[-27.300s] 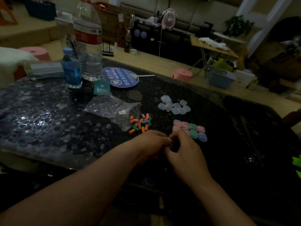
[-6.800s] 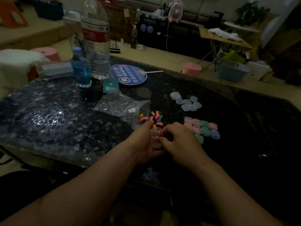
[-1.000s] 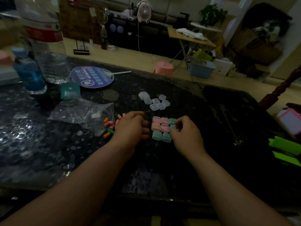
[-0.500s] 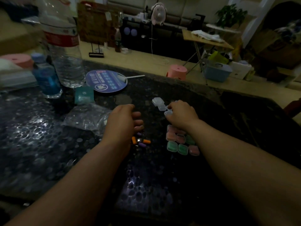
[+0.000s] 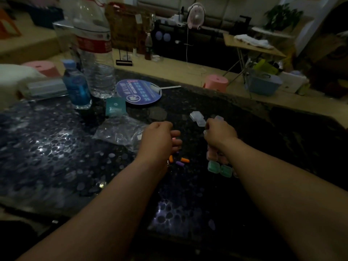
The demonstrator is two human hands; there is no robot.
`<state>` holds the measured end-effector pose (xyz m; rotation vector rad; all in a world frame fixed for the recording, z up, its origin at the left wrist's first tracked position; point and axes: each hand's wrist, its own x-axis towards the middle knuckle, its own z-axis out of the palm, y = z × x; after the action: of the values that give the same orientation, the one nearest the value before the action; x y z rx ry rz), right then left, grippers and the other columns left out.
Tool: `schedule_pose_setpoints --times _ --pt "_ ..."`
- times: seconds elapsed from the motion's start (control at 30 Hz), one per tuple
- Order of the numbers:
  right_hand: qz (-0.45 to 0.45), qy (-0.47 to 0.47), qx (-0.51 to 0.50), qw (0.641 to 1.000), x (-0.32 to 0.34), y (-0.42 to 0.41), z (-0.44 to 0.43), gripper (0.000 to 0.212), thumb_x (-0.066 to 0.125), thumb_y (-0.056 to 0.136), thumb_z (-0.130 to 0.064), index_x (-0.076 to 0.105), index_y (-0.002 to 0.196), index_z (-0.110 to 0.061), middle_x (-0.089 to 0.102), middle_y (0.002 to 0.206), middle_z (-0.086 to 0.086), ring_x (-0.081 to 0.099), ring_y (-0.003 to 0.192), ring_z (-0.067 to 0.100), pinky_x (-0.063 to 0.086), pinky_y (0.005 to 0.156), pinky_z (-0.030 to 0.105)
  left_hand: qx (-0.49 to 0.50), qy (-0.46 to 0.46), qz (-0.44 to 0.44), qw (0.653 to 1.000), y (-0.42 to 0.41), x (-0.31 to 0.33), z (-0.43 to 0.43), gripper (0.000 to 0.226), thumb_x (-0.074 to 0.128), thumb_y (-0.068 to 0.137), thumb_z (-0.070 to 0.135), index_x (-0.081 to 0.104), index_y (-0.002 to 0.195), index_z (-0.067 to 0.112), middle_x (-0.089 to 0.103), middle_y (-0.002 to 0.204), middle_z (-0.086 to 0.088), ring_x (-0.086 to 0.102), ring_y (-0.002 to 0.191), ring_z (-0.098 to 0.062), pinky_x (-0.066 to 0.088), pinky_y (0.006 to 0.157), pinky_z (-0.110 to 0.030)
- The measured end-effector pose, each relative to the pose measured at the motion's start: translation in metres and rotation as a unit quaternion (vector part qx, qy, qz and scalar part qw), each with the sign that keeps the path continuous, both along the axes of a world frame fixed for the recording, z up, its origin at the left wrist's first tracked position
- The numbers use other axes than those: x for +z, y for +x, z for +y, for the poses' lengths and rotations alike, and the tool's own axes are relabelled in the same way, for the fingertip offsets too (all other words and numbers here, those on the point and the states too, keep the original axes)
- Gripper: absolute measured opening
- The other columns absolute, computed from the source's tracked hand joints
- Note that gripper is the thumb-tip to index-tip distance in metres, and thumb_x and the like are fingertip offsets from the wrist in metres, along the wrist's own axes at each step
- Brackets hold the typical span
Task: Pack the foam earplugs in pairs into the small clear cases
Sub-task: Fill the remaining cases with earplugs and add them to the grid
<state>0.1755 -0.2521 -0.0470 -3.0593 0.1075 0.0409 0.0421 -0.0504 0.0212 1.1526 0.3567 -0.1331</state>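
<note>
Earplugs [image 5: 180,160] lie mid-desk; my left hand [image 5: 160,140] pinches a pink one, my right hand [image 5: 219,133] seemingly grasps an empty case [image 5: 196,117]; steady it.

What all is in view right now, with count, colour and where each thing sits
Empty cases: a few, clear, far side of the table by the right hand.
Filled cases: several, green and orange-pink showing, partly hidden under the right forearm.
Loose earplugs: three clearly seen, orange and purple, near the left hand.
Plastic bag: one, clear, left of the left hand.
Big water bottle: one, clear with red label, back left.
Small bottle: one, blue, beside it.
Hand fan: one, blue, round, behind the bag.
Teal packet: one, in front of the fan.
Table: one, dark, pebble-patterned.
Left hand: curled, a pink earplug at its fingers.
Right hand: curled over the empty cases; grip unclear.
</note>
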Motion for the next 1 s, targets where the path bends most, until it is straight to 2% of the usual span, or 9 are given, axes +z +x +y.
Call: schedule_pose_setpoints --times 0.13,0.23,0.3,0.37,0.5,0.6,0.67,0.83,1.0 --pt "-0.027 0.145 -0.006 0.989 0.018 -0.021 0.012 0.027 0.062 0.097 -0.036 0.065 0.124 -0.030 0.059 0.131 0.008 0.064 0.103 0.030 0.052 0.076 0.037 -0.031 0.002 0.010 0.999 -0.005 -0.003 0.002 0.009 0.043 0.100 0.009 0.051 0.099 0.011 0.050 0.086 -0.011 0.041 0.064 -0.020 0.029 0.051 -0.029" --pt "-0.048 0.349 0.004 0.936 0.052 -0.079 0.024 0.023 0.068 0.098 -0.029 0.066 0.121 -0.034 0.068 0.111 -0.003 0.069 0.090 0.016 0.056 0.070 0.034 -0.072 0.021 0.013 0.997 -0.011 -0.003 0.005 0.012 0.045 0.100 0.009 0.052 0.092 0.013 0.051 0.068 -0.004 0.044 0.051 -0.015 0.041 0.052 -0.029" --pt "-0.063 0.427 0.023 0.902 0.068 -0.123 0.030 0.019 0.071 0.098 -0.030 0.065 0.115 -0.038 0.069 0.105 -0.007 0.070 0.089 0.012 0.061 0.074 0.038 -0.102 0.069 0.010 0.992 -0.018 0.000 0.007 0.012 0.050 0.102 0.014 0.059 0.105 0.008 0.064 0.079 -0.010 0.059 0.063 -0.022 0.054 0.068 -0.040" --pt "-0.078 0.477 0.045 0.874 0.079 -0.163 0.034 0.017 0.073 0.099 -0.032 0.063 0.112 -0.038 0.070 0.101 -0.006 0.072 0.087 0.012 0.064 0.071 0.037 -0.142 0.099 0.013 0.985 -0.030 0.008 0.011 0.019 0.053 0.104 0.021 0.062 0.115 0.009 0.072 0.094 -0.015 0.068 0.078 -0.027 0.059 0.073 -0.039" --pt "-0.094 0.494 0.081 0.861 0.088 -0.219 0.042 0.022 0.073 0.100 -0.032 0.065 0.120 -0.033 0.072 0.106 -0.013 0.069 0.097 -0.002 0.055 0.076 0.012 -0.237 0.072 -0.005 0.969 -0.057 0.021 0.019 0.033 0.054 0.104 0.035 0.065 0.119 0.007 0.074 0.107 -0.022 0.071 0.092 -0.030 0.060 0.078 -0.038" --pt "-0.082 0.486 0.108 0.863 0.086 -0.239 0.051 0.019 0.075 0.100 -0.030 0.068 0.118 -0.029 0.073 0.103 -0.014 0.068 0.099 -0.004 0.053 0.079 0.010 -0.283 0.058 -0.018 0.957 -0.076 0.017 0.026 0.032 0.058 0.102 0.033 0.069 0.120 0.009 0.072 0.115 -0.022 0.072 0.104 -0.032 0.059 0.080 -0.033" --pt "-0.069 0.492 0.111 0.861 0.081 -0.245 0.055 0.021 0.077 0.098 -0.029 0.068 0.117 -0.031 0.072 0.104 -0.019 0.066 0.102 -0.006 0.053 0.079 0.010 -0.279 0.063 -0.020 0.958 -0.084 0.012 0.031 0.025 0.060 0.101 0.027 0.070 0.117 0.010 0.074 0.114 -0.018 0.073 0.098 -0.026 0.058 0.080 -0.032" --pt "-0.016 0.517 0.093 0.851 0.073 -0.233 0.055 0.026 0.075 0.098 -0.030 0.065 0.118 -0.042 0.071 0.111 -0.021 0.066 0.105 -0.010 0.055 0.084 0.013 -0.225 0.080 -0.034 0.970 -0.077 0.007 0.037 0.023 0.067 0.097 0.020 0.069 0.117 0.010 0.072 0.117 -0.018 0.074 0.101 -0.029 0.061 0.084 -0.036" --pt "0.052 0.580 0.000 0.813 0.066 -0.208 0.050 0.013 0.069 0.102 -0.033 0.077 0.112 -0.029 0.080 0.105 -0.007 0.076 0.101 0.011 0.061 0.099 0.045 -0.216 0.108 -0.046 0.969 -0.068 0.008 0.035 0.021 0.067 0.097 0.014 0.067 0.117 0.008 0.068 0.116 -0.018 0.075 0.098 -0.025 0.062 0.081 -0.032"
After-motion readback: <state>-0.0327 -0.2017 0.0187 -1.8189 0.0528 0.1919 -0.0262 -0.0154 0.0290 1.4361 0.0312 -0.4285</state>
